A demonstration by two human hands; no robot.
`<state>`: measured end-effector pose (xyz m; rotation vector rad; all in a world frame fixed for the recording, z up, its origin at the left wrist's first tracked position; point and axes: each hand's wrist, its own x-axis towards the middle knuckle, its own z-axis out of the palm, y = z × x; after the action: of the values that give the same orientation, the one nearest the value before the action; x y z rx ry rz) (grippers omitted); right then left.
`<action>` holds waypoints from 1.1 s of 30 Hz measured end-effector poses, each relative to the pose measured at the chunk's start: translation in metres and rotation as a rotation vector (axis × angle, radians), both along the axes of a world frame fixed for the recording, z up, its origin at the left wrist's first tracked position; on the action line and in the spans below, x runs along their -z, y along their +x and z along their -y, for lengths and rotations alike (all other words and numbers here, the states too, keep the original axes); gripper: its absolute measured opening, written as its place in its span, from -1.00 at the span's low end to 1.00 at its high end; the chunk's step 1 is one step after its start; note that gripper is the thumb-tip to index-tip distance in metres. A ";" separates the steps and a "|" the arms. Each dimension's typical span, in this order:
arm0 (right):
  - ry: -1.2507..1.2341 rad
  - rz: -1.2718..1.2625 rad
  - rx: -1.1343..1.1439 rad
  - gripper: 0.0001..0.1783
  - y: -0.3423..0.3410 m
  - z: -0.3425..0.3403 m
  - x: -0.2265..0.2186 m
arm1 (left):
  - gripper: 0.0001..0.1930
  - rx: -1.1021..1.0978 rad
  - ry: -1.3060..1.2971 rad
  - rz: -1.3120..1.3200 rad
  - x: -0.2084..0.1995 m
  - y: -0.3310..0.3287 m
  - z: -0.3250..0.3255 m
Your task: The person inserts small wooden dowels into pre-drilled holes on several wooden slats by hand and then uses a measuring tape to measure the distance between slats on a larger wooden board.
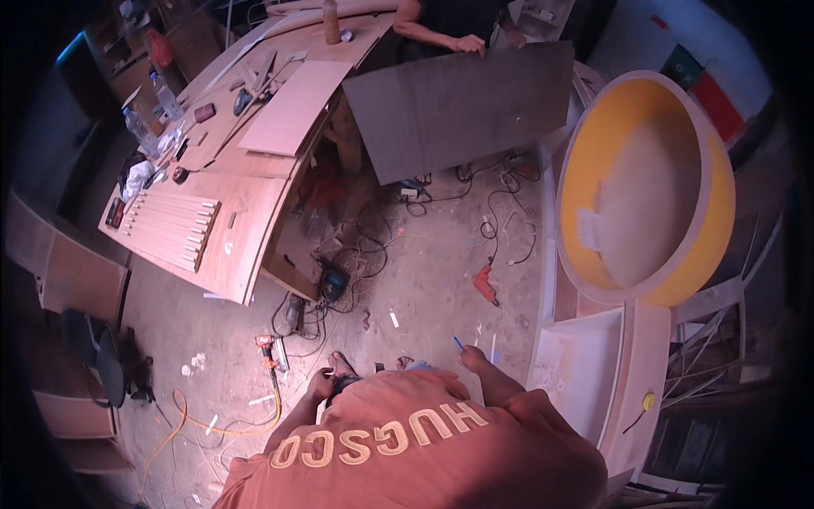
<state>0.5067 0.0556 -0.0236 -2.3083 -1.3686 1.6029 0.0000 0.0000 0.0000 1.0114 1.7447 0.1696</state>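
Note:
My right hand [472, 360] is closed round a thin blue stick-like thing that looks like a pen [459, 343]; its tip points up and away from me. My left hand [322, 382] hangs low beside my body, above my foot in a sandal [342, 365]. It is small and dark in the picture, so its fingers do not show clearly. Nearest to that hand on the floor lies an orange and silver nail gun [272, 353] with a yellow hose. Across from me, another person's hand [469, 43] grips the top edge of a large dark board [462, 110].
A wooden workbench [246, 199] at left bears a pale panel [298, 106], slim wooden strips [170, 227] and bottles. A large yellow ring-shaped piece [716, 212] stands at right. An orange drill [485, 286], power tools and tangled cables lie on the floor.

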 end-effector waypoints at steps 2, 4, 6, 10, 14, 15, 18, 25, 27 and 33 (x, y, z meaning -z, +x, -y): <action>-0.018 0.032 0.134 -0.72 -0.005 -0.011 0.012 | -0.35 0.041 0.043 0.033 -0.024 -0.005 -0.032; -0.062 -0.029 0.168 -0.72 -0.089 -0.010 0.006 | -0.33 0.097 0.051 0.039 -0.048 -0.073 -0.034; 0.113 -0.052 0.164 -0.69 -0.103 -0.016 0.007 | -0.31 0.180 0.114 0.082 -0.039 -0.083 -0.047; 0.443 -0.011 0.010 -0.65 -0.187 -0.036 -0.003 | -0.37 0.184 0.102 0.208 -0.055 -0.130 -0.046; 0.367 0.047 -0.230 -0.63 -0.241 -0.078 -0.031 | -0.45 0.439 -0.099 0.321 -0.030 -0.185 -0.031; 0.352 0.058 -0.218 -0.63 -0.245 -0.077 -0.033 | -0.45 0.452 -0.113 0.333 -0.031 -0.187 -0.034; 0.362 0.089 -0.251 -0.62 -0.269 -0.076 -0.042 | -0.46 0.322 -0.088 0.170 -0.025 -0.211 -0.041; 0.278 0.180 -0.210 -0.69 -0.279 -0.065 -0.043 | -0.32 0.284 -0.105 0.119 -0.005 -0.247 -0.046; 0.311 0.176 -0.206 -0.69 -0.284 -0.069 -0.047 | -0.32 0.240 -0.102 0.149 -0.001 -0.252 -0.044; 0.555 -0.673 0.276 -0.61 -0.389 -0.138 -0.218 | -0.21 0.239 -0.070 0.017 0.020 -0.311 -0.008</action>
<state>0.1174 0.1935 0.1947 -1.3870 -1.0783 1.4602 -0.3115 0.0079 -0.0202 1.1538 1.5887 -0.0345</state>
